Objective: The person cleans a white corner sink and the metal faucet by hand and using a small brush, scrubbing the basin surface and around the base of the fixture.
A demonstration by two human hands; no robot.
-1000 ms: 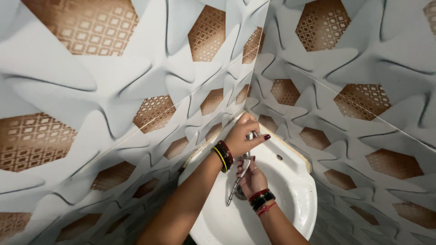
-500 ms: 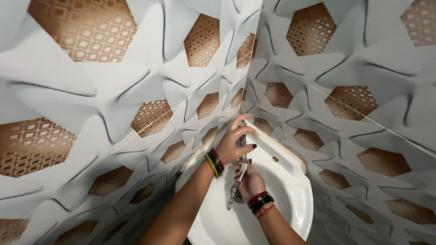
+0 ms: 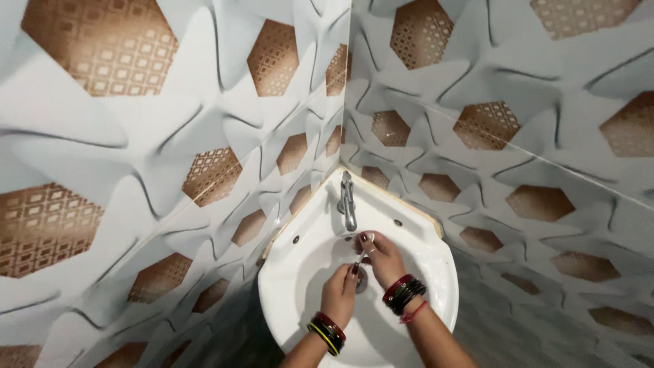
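White corner sink (image 3: 293, 300), silver tap (image 3: 347, 201), grey wall tiles (image 3: 136, 143) with brown latticed hexagons, red-black bangles (image 3: 405, 289)

Both forearms reach up from the near edge, wrists ringed with bangles. The left hand (image 3: 340, 289) is curled, fingers bent inward. The right hand (image 3: 383, 255) sits just beyond it, fingertips (image 3: 363, 240) pinched together, nails dark.

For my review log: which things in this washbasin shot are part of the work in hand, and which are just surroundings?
In use:
- left hand, over the basin
- right hand, holding a thin metal tool
- thin metal tool, under the tap
- tap
- white corner basin

Surroundings:
- patterned wall tiles
- bangles on the wrists
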